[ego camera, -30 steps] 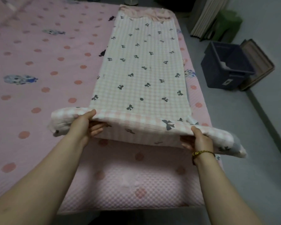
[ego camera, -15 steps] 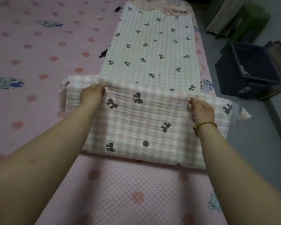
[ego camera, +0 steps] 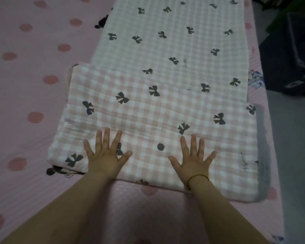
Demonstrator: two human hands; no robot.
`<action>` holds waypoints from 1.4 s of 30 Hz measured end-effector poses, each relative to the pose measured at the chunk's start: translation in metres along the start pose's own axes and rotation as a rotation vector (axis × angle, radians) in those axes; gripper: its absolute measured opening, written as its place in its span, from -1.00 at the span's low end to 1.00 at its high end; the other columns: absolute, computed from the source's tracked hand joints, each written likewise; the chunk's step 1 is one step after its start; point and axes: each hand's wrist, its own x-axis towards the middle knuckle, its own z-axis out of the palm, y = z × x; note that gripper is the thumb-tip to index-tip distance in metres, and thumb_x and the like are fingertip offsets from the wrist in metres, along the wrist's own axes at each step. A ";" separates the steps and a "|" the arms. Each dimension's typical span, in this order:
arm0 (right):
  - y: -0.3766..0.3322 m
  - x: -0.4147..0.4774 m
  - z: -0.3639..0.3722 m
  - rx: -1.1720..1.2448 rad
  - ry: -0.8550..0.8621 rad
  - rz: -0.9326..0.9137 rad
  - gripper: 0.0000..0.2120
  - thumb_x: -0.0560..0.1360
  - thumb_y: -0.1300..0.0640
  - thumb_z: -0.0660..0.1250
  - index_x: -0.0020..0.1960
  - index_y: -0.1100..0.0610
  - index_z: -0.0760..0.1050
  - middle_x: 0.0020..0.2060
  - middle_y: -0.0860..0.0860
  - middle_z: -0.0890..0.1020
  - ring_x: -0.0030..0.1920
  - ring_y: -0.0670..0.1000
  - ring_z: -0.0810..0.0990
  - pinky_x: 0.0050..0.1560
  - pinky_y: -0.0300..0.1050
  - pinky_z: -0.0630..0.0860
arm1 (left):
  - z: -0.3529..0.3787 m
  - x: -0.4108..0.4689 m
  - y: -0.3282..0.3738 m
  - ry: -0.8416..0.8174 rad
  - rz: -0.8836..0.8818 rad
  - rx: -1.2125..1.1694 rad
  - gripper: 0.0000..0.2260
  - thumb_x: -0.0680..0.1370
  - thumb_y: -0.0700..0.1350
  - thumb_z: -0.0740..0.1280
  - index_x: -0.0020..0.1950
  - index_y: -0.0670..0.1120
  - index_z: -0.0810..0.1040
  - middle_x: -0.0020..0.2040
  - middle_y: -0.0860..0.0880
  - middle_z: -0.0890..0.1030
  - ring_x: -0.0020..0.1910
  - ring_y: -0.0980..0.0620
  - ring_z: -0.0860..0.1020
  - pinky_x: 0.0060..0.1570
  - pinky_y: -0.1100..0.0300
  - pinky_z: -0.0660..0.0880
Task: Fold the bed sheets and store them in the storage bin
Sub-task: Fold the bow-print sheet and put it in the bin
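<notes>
Your left hand (ego camera: 106, 156) and right hand (ego camera: 192, 158) press flat, fingers spread wide, gripping nothing, on the folded sheet's (ego camera: 158, 110) near edge, the dark bin (ego camera: 289, 55) seemingly far right.

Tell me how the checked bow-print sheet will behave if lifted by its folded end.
The checked sheet looks padded and soft, so it would probably droop, not stay flat. Its folded end holds shape under both flat hands, suggesting some bulk. Likely not slippery.

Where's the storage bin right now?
In the head view, the dark storage bin stands on the floor at the upper right, beside the bed's right edge, partly cut off.
</notes>
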 end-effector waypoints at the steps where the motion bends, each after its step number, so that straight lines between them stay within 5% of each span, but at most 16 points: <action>1: -0.001 0.002 0.002 0.010 -0.011 -0.004 -0.14 -0.03 -0.51 -0.70 0.19 -0.14 -0.65 0.11 -0.08 -0.68 0.30 0.04 -0.59 0.01 0.23 -0.67 | 0.003 0.004 0.001 0.002 -0.005 0.008 -0.33 0.52 0.33 -0.08 0.41 0.12 -0.43 0.48 -0.02 -0.40 0.44 -0.03 -0.43 -0.17 0.07 -0.75; 3: -0.001 0.003 0.004 0.007 -0.029 0.004 -0.13 -0.20 -0.43 -0.81 0.09 -0.17 -0.70 0.04 -0.10 -0.71 0.22 0.01 -0.62 -0.08 0.20 -0.72 | 0.006 0.009 0.003 -0.006 -0.010 0.019 -0.35 0.52 0.33 -0.10 0.30 0.11 -0.50 0.47 -0.02 -0.42 0.43 -0.03 -0.45 -0.16 0.06 -0.75; 7: -0.001 0.003 0.003 0.010 -0.042 0.020 -0.14 -0.18 -0.45 -0.78 0.08 -0.17 -0.70 0.05 -0.10 -0.71 0.18 0.01 -0.65 -0.09 0.19 -0.72 | 0.010 0.012 0.003 -0.035 -0.008 0.028 -0.39 0.52 0.33 -0.12 0.25 0.13 -0.52 0.46 -0.03 -0.45 0.42 -0.04 -0.47 -0.16 0.03 -0.75; 12: -0.002 0.005 0.007 -0.030 0.004 0.068 -0.33 0.46 -0.40 -0.28 0.30 -0.08 -0.56 0.22 -0.07 -0.55 0.40 0.08 -0.50 0.09 0.28 -0.58 | 0.012 0.011 0.001 -0.022 0.006 0.030 -0.40 0.52 0.33 -0.13 0.26 0.14 -0.51 0.46 -0.04 -0.45 0.42 -0.04 -0.46 -0.16 0.03 -0.74; 17: -0.005 -0.007 0.003 -0.037 0.025 0.102 -0.33 0.50 -0.35 -0.21 0.43 -0.10 -0.45 0.41 -0.03 -0.45 0.44 0.09 -0.44 0.28 0.34 -0.45 | 0.006 0.000 -0.001 -0.006 0.029 0.044 -0.35 0.52 0.34 -0.13 0.43 0.12 -0.42 0.48 -0.05 -0.41 0.44 -0.05 -0.42 0.03 -0.05 -0.62; 21: -0.009 -0.035 0.013 0.096 0.111 0.086 -0.38 0.58 -0.20 -0.12 0.49 -0.02 -0.33 0.48 0.00 -0.33 0.47 0.03 -0.36 0.38 0.20 -0.39 | 0.004 -0.025 -0.015 0.105 0.110 -0.055 -0.38 0.58 0.22 0.00 0.52 0.05 -0.19 0.53 -0.04 -0.25 0.49 -0.02 -0.29 0.30 -0.03 -0.50; 24: -0.013 -0.069 0.035 0.654 0.347 0.083 -0.47 0.61 -0.01 0.08 0.51 0.10 0.03 0.51 0.01 0.01 0.51 -0.01 -0.08 0.46 -0.10 -0.18 | 0.011 -0.060 -0.030 0.272 0.111 -0.476 -0.55 0.59 -0.01 0.20 0.46 -0.09 0.27 0.51 -0.05 0.16 0.50 -0.04 0.06 0.44 0.04 -0.10; 26: -0.016 -0.095 0.041 1.384 0.488 0.304 -0.67 0.58 0.09 0.18 0.30 0.19 0.42 0.27 0.04 0.45 0.31 0.02 0.37 0.18 -0.44 0.30 | 0.016 -0.088 -0.032 0.298 -0.098 -0.928 -0.73 0.58 -0.10 0.24 0.25 -0.13 0.50 0.25 -0.03 0.47 0.27 0.00 0.39 0.29 0.10 0.26; 28: -0.010 -0.110 0.044 2.029 0.467 0.548 -0.78 0.57 0.06 0.19 -0.06 0.20 0.49 -0.03 0.09 0.57 0.01 0.07 0.53 -0.13 -0.37 0.51 | 0.017 -0.106 -0.029 0.084 -0.350 -1.397 -0.84 0.59 -0.06 0.22 0.10 -0.07 0.51 -0.04 0.01 0.52 -0.03 0.09 0.50 0.00 0.18 0.42; 29: -0.005 -0.113 0.051 2.220 0.407 0.624 -0.74 0.58 0.02 0.18 -0.07 0.23 0.45 0.01 0.17 0.56 0.05 0.13 0.54 -0.02 -0.22 0.53 | 0.019 -0.108 -0.027 -0.064 -0.441 -1.630 -0.80 0.59 0.00 0.19 0.13 -0.07 0.47 -0.03 -0.02 0.51 -0.06 0.07 0.53 -0.05 0.16 0.45; 31: 0.000 -0.118 0.060 2.360 0.238 0.689 -0.59 0.56 -0.03 0.19 0.22 0.30 0.37 0.27 0.25 0.44 0.27 0.21 0.45 0.14 0.08 0.46 | 0.021 -0.104 -0.027 -0.246 -0.528 -1.886 -0.58 0.60 0.08 0.13 0.38 -0.12 0.32 0.24 -0.12 0.47 0.22 -0.06 0.48 0.14 0.02 0.42; 33: 0.003 -0.111 0.058 2.350 0.135 0.676 -0.44 0.55 -0.05 0.20 0.42 0.25 0.20 0.37 0.24 0.34 0.36 0.20 0.35 0.19 0.16 0.40 | 0.014 -0.091 -0.024 -0.252 -0.535 -1.955 -0.47 0.59 0.12 0.12 0.47 -0.13 0.19 0.41 -0.17 0.34 0.37 -0.11 0.35 0.25 -0.02 0.34; 36: 0.007 -0.090 0.042 2.336 0.105 0.611 -0.75 0.54 -0.05 0.23 0.11 0.09 0.44 0.32 0.19 0.41 0.24 0.17 0.45 0.15 0.17 0.43 | 0.002 -0.073 -0.018 -0.207 -0.549 -1.961 -0.51 0.58 0.11 0.18 0.43 -0.10 0.25 0.37 -0.17 0.40 0.34 -0.11 0.38 0.28 -0.02 0.34; 38: 0.007 -0.082 0.036 2.294 0.118 0.652 -0.83 0.55 0.02 0.25 -0.13 0.11 0.41 0.23 0.17 0.49 0.07 0.14 0.51 -0.01 0.12 0.54 | -0.001 -0.069 -0.017 -0.157 -0.585 -1.879 -0.57 0.59 0.05 0.18 0.40 -0.11 0.28 0.32 -0.16 0.45 0.28 -0.10 0.44 0.22 -0.01 0.40; 42: 0.008 -0.086 0.042 2.133 0.139 0.651 -0.87 0.57 0.05 0.23 -0.07 0.11 0.43 0.22 0.15 0.49 0.05 0.12 0.52 -0.51 -0.08 0.56 | 0.005 -0.073 -0.023 -0.116 -0.553 -1.727 -0.62 0.63 -0.04 0.13 0.41 -0.16 0.28 0.29 -0.18 0.48 0.23 -0.11 0.50 0.00 0.05 0.46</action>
